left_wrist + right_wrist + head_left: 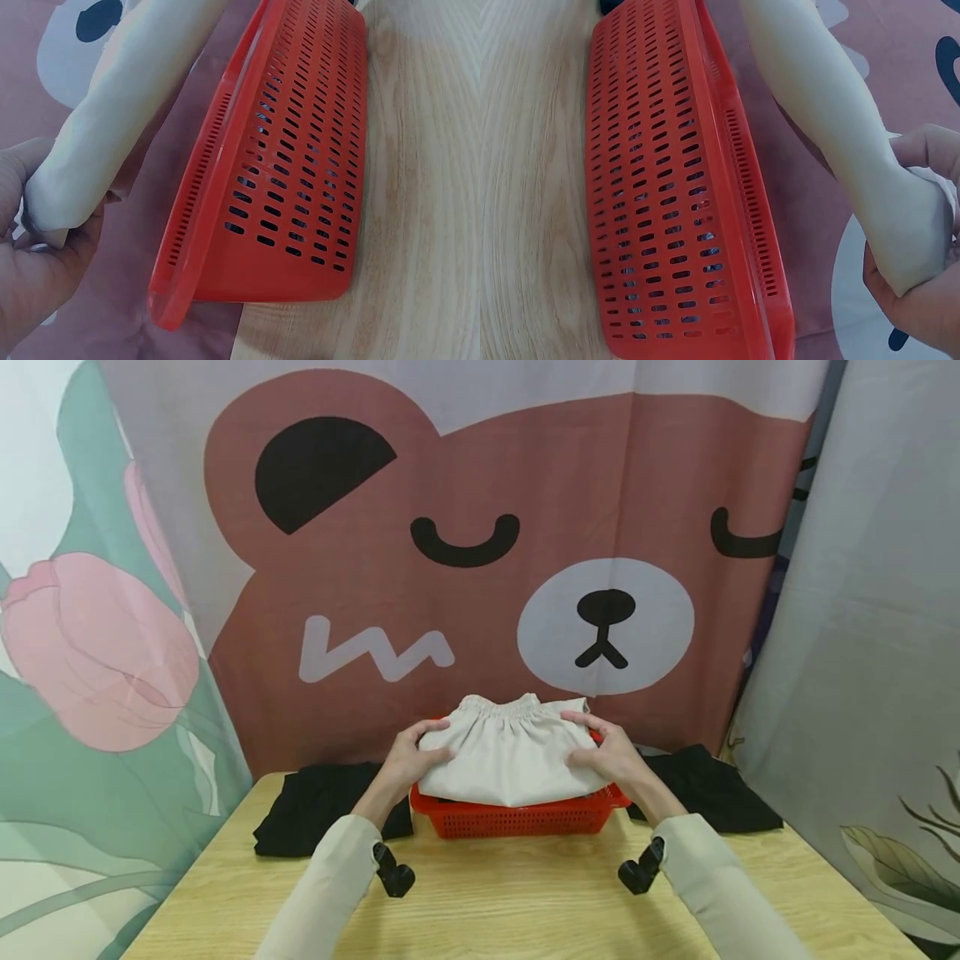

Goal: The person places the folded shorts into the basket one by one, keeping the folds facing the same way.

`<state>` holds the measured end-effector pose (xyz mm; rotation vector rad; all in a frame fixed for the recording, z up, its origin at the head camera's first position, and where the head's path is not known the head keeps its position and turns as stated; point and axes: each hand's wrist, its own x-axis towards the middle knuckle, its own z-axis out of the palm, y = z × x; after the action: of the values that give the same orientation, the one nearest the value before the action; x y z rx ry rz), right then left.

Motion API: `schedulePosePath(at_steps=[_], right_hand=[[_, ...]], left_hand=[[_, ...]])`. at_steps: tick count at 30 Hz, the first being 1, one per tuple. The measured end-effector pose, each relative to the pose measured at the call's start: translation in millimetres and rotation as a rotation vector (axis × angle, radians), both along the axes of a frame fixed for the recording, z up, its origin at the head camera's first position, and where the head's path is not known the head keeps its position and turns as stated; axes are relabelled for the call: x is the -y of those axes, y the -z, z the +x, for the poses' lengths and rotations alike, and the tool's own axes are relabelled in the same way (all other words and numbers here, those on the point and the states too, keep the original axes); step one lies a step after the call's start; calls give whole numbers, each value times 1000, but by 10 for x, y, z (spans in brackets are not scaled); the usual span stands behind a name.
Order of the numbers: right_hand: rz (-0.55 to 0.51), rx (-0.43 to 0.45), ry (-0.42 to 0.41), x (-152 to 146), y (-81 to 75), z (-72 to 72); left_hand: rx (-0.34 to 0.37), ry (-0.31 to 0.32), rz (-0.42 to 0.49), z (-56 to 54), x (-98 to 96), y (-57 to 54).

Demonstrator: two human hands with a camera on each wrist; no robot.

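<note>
A folded cream garment with a gathered elastic waistband is held up over the red plastic basket. My left hand grips its left side, thumb on the near face and fingers behind. On the opposite side, my right hand grips it the same way. Both wrist views show the garment's folded lower edge above the basket rim, with a gap between them. Through the basket's slots some dark contents show, mostly hidden by the wall.
Folded black cloth lies on the wooden table left of the basket. More black cloth lies to the right. Behind the table hangs a curtain with a bear print, close to the basket's far side.
</note>
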<state>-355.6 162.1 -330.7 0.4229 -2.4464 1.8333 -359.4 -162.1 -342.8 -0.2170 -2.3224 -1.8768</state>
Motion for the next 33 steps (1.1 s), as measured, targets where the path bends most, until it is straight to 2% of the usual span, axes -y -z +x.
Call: schedulePosePath(at_steps=[6, 12, 16, 23, 26, 33], right_hand=[[8, 6, 18, 9, 39, -92], [10, 13, 39, 16, 61, -162], [11, 34, 57, 23, 86, -199], [6, 44, 57, 34, 157, -258], [1, 30, 64, 25, 169, -298], [5, 5, 71, 73, 165, -354]], left_hand=[[-7, -60, -5, -75, -34, 52], [-8, -83, -10, -134, -55, 85], [14, -85, -11, -155, -73, 89], [86, -51, -26, -186, -87, 102], [80, -53, -30, -205, -106, 100], [18, -108, -81, -243, -125, 91]])
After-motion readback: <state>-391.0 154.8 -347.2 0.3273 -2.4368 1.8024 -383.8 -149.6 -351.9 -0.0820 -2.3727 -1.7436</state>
